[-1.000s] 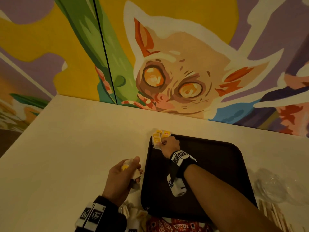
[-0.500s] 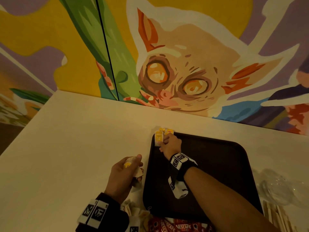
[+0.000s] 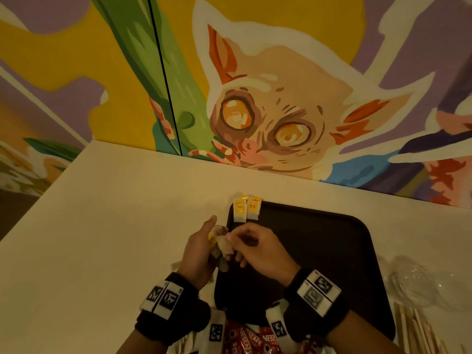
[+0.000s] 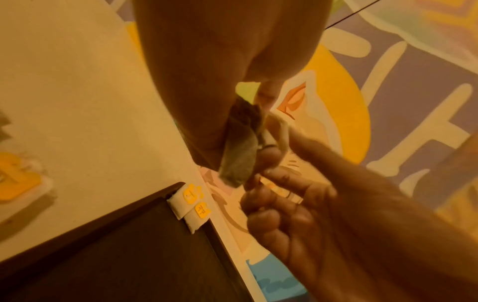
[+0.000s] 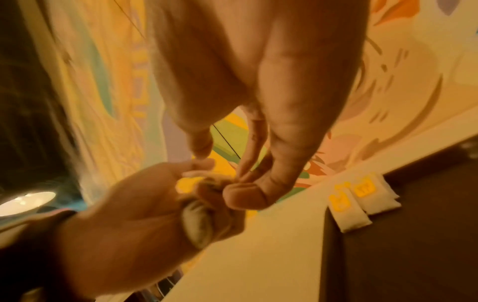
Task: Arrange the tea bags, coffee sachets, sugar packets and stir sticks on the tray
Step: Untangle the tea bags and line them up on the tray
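Note:
A dark tray [image 3: 319,264] lies on the pale table. Three tea bags with yellow tags [image 3: 246,210] lean on its far left corner, also seen in the wrist views [image 4: 191,204] [image 5: 362,202]. Above the tray's left edge, my left hand [image 3: 217,238] grips a small bunch of tea bags [image 3: 219,245]; one of them [image 4: 240,159] hangs below the palm. My right hand [image 3: 231,241] meets it, and thumb and forefinger [image 5: 232,175] pinch one tea bag at the top of the bunch. How many bags the bunch holds is hidden.
Red Nescafe sachets [image 3: 250,341] lie at the table's near edge between my wrists. Wooden stir sticks [image 3: 419,330] and crumpled clear plastic [image 3: 419,284] sit right of the tray. A loose tea bag [image 4: 15,179] lies on the table. The painted wall stands close behind.
My right hand left the tea bags at the tray's far left corner and drew back to my left hand. It now pinches a bag from the bunch there.

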Demonstrator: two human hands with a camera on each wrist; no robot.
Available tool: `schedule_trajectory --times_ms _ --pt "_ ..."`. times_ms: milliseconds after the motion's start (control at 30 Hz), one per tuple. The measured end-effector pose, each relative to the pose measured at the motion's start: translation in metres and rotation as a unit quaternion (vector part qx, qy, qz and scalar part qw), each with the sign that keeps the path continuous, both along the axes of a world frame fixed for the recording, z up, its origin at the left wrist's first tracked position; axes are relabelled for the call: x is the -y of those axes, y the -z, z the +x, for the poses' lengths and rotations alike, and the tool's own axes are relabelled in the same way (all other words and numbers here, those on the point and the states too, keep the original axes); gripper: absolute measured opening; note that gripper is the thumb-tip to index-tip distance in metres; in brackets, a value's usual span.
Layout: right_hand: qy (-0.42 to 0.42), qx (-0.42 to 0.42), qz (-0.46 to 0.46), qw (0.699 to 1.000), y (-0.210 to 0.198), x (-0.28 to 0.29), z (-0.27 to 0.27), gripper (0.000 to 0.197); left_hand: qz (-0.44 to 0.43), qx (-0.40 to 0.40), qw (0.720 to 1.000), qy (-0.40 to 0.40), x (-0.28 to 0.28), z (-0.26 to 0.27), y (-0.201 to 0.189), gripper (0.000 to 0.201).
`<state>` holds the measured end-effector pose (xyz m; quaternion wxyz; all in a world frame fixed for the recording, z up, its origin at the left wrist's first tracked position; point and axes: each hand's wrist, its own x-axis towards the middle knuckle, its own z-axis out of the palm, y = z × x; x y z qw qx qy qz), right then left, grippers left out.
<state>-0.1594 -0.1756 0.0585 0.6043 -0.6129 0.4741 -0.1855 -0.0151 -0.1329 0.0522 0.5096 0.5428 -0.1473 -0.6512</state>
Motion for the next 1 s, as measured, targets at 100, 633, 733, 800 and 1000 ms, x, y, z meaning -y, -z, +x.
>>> schedule_trajectory --times_ms 100,633,733,800,1000 --pt "-0.007 0.000 -0.024 1.000 -0.007 -0.015 -0.008 0.034 0.007 0.033 0.999 0.002 0.000 -0.007 -0.003 0.049" --pt "0.061 0.070 -0.070 0.993 -0.022 -0.036 -0.033 0.015 -0.090 0.143 0.985 0.045 -0.034 -0.006 -0.012 0.036" --pt "0.036 0.085 -0.085 0.992 -0.028 -0.039 -0.037 0.017 -0.161 0.207 0.958 0.116 -0.037 -0.001 -0.025 0.024" --pt "0.025 0.096 -0.082 0.992 -0.030 -0.040 -0.039 0.017 -0.199 0.246 0.937 0.150 -0.035 0.002 -0.034 0.023" --pt "-0.010 0.118 -0.063 0.991 -0.032 -0.043 -0.045 0.017 -0.234 0.315 0.893 0.220 -0.028 0.008 -0.045 0.016"
